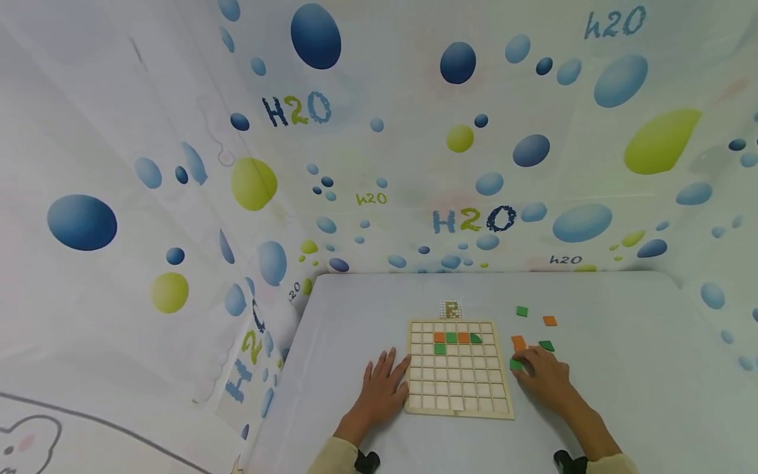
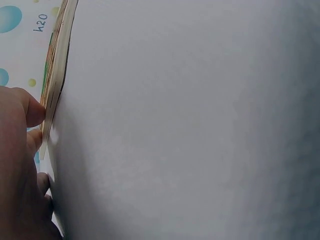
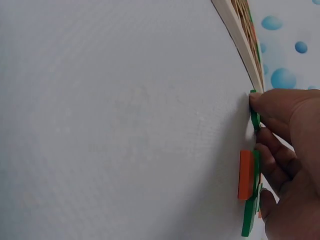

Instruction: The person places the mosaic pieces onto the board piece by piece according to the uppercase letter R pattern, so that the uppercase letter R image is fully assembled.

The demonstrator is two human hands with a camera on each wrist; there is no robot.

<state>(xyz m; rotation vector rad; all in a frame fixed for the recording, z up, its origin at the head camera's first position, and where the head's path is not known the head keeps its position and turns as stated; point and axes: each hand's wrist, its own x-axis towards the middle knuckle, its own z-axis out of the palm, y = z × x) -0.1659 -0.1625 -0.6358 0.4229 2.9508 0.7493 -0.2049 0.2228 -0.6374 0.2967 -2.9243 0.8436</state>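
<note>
A wooden grid board lies flat on the table, with orange and green tiles in its upper rows. Fingers spread, my left hand rests on the table against the board's left edge; in the left wrist view, its thumb and a fingertip touch the wooden side. Just off the board's right edge, my right hand pinches a green tile between thumb and finger. The right wrist view shows that green tile tipped on edge at the fingertips. Beyond these fingers lie an orange tile and a dark green piece.
Above the board is a small pattern card with a brown figure on a white grid. Farther right lie another green tile and an orange tile. A white covering with printed drops stands behind the white table.
</note>
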